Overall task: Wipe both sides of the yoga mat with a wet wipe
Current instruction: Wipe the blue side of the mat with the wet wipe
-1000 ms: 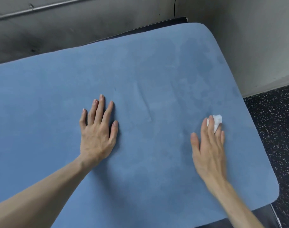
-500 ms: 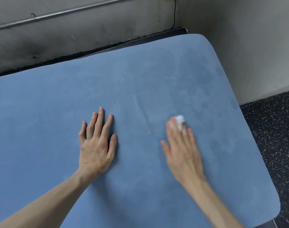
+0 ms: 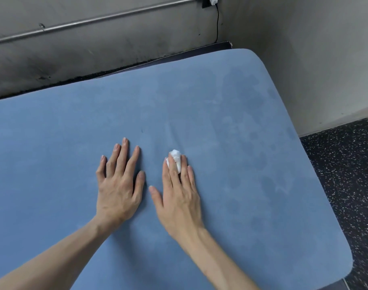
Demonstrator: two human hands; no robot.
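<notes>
Head view: a blue yoga mat point(image 3: 199, 114) lies flat and fills most of the frame, its long axis running from the left edge of the view toward the right, where its short end with two rounded corners points at the speckled floor point(image 3: 346, 176). Darker, patchy marks mottle the mat's right-hand portion. The left hand point(image 3: 119, 185) rests palm-down on the mat with fingers straight and slightly spread, holding nothing. The right hand point(image 3: 177, 195) lies just beside it, also palm-down, its straight fingers pressing a bunched white wet wipe point(image 3: 174, 159) against the mat; the wipe protrudes between and beyond the fingertips near the mat's middle. A dark underlay point(image 3: 210, 48) shows as a narrow strip along the mat's far edge. Behind it rises a scuffed grey wall point(image 3: 95, 51) carrying a metal pipe point(image 3: 95, 19), with a thin black cable point(image 3: 217, 24) hanging down near the corner where a second wall point(image 3: 304, 49) meets it.
</notes>
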